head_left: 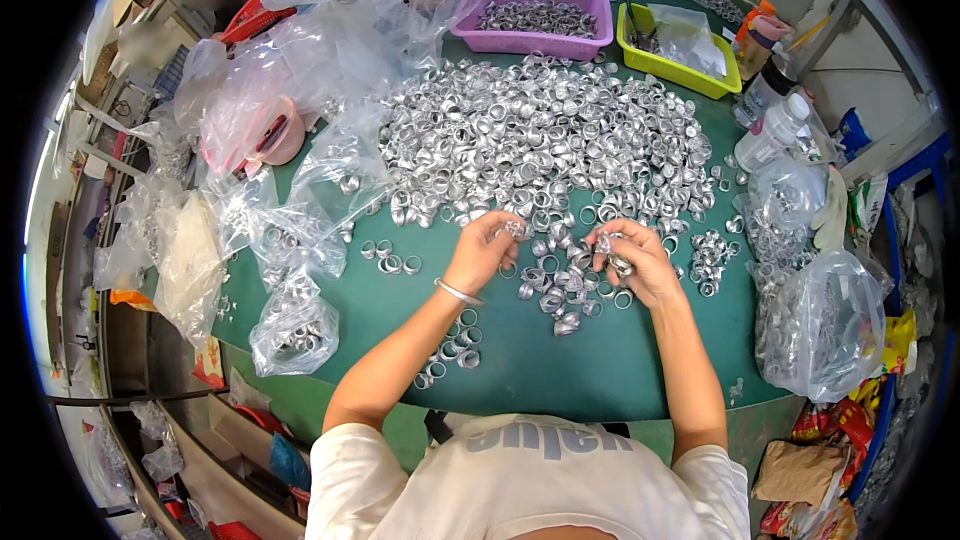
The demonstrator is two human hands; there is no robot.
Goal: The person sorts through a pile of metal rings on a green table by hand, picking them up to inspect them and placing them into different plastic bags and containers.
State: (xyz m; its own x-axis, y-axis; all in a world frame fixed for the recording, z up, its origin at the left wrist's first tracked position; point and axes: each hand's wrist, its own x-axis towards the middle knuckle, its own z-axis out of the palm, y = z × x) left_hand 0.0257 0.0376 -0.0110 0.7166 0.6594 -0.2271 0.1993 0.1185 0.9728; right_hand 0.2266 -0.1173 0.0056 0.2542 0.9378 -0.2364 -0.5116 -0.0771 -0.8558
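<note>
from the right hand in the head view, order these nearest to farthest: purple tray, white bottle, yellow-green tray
1. white bottle, off to the right of the right hand.
2. yellow-green tray, at the far right of the table.
3. purple tray, at the far edge, left of the yellow-green one.

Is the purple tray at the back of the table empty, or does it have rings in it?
Not empty: the purple tray holds a layer of silver rings covering its floor, below the rim.
</note>
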